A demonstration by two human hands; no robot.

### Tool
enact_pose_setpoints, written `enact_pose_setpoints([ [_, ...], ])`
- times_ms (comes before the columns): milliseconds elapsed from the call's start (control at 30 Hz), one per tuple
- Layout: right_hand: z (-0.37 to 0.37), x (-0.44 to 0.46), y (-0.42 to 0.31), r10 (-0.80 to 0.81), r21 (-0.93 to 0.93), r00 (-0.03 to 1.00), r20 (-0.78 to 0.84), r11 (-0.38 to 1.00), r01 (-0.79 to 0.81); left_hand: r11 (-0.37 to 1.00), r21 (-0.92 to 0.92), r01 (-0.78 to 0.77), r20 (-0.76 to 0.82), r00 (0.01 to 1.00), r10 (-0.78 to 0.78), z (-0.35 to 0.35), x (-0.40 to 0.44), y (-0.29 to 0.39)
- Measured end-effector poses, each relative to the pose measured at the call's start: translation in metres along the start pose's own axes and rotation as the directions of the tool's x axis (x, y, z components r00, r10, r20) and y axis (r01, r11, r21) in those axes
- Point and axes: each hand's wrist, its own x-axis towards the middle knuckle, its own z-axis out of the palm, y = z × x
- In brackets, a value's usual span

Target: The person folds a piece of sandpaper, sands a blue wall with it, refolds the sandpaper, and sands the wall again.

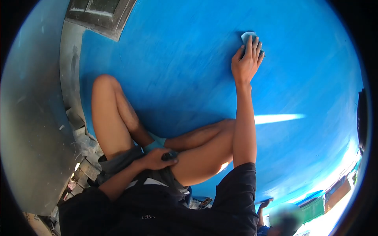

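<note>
L hand (155,159): by my R thigh (204,161), curled round small dark thing (169,156), can't tell what.
Blue wall (177,55): prob. mid-rub.
R hand (247,66): grasping pad (246,36), fingers over its back.
Pad: on wall, past thigh; next stroke prob. needs flat, even pressure.
Co-worker (284,221): lower R, nr wall.

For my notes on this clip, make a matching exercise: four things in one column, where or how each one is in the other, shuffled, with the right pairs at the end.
Column one
1. Weathered grey-brown panelled frame
2. Camera wearer's bare right hand
3. Co-worker's raised bare hand
4. Camera wearer's bare left hand

Column two
A. Laid over a pale-ended hand tool at the bright-blue wall
B. Closed around a small black object
C. Upper left of the picture
D. Low in the picture, right of centre

Right pairs: 1-C, 2-A, 3-D, 4-B
</note>
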Motion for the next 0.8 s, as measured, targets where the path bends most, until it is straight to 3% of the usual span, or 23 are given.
enact_pose_setpoints([
  [167,0.002,-0.001,-0.008,0.054,0.033,0.998,-0.037,0.998,-0.053,0.989,0.056,0.136,0.061,0.988,-0.139,-0.009,0.001,-0.025],
  [333,0.006,-0.001,-0.010,0.099,0.068,0.989,-0.111,0.993,-0.092,0.986,0.132,0.105,0.145,0.982,-0.124,-0.010,0.005,-0.013],
  [567,0.004,-0.016,-0.014,0.006,-0.022,0.999,-0.040,1.000,-0.007,0.991,0.112,0.074,0.122,0.989,-0.088,-0.011,0.004,-0.019],
  [667,0.002,-0.040,-0.048,-0.450,0.243,0.864,0.225,0.885,0.398,0.993,0.069,0.101,0.126,0.986,-0.109,-0.010,0.002,-0.012],
  [767,0.012,-0.047,-0.061,-0.504,0.271,0.836,0.218,0.854,0.444,0.992,0.085,0.091,0.130,0.986,-0.101,-0.020,0.003,-0.008],
  [800,0.014,-0.040,-0.059,-0.408,0.198,0.895,0.181,0.907,0.373,0.990,0.090,0.112,0.142,0.982,-0.125,-0.019,0.003,-0.007],
])
